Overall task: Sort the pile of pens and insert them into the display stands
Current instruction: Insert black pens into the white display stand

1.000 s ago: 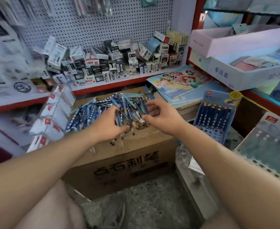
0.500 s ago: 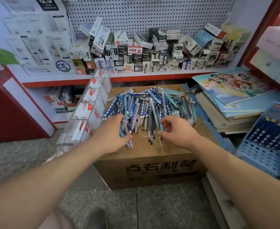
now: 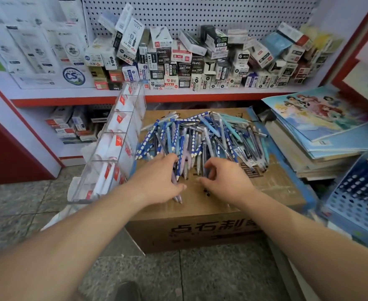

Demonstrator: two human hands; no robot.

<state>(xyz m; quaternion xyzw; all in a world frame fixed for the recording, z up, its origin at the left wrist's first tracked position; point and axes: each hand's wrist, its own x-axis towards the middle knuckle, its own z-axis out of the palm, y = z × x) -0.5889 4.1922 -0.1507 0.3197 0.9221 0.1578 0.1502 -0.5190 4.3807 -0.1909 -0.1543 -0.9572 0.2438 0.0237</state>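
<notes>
A pile of several pens (image 3: 202, 137), blue, teal and dotted, lies on top of a brown cardboard box (image 3: 200, 227). My left hand (image 3: 159, 181) grips a small bunch of pens at the pile's near edge; their tips stick out below my palm. My right hand (image 3: 224, 181) sits just right of it with curled fingers pinching at pens on the near edge. A blue perforated display stand (image 3: 359, 192) leans at the far right, holding a few pens in its upper rows.
A clear acrylic compartment rack (image 3: 113, 153) leans against the box's left side. A stack of notebooks (image 3: 322, 131) lies right of the box. A shelf of small pen boxes (image 3: 200, 61) runs behind, under a pegboard. Grey tiled floor (image 3: 178, 279) is below.
The camera view has shifted left and down, so the blue stand now sits at the right edge. Both hands stay at the pile's near edge, my left hand keeping its bunch of pens.
</notes>
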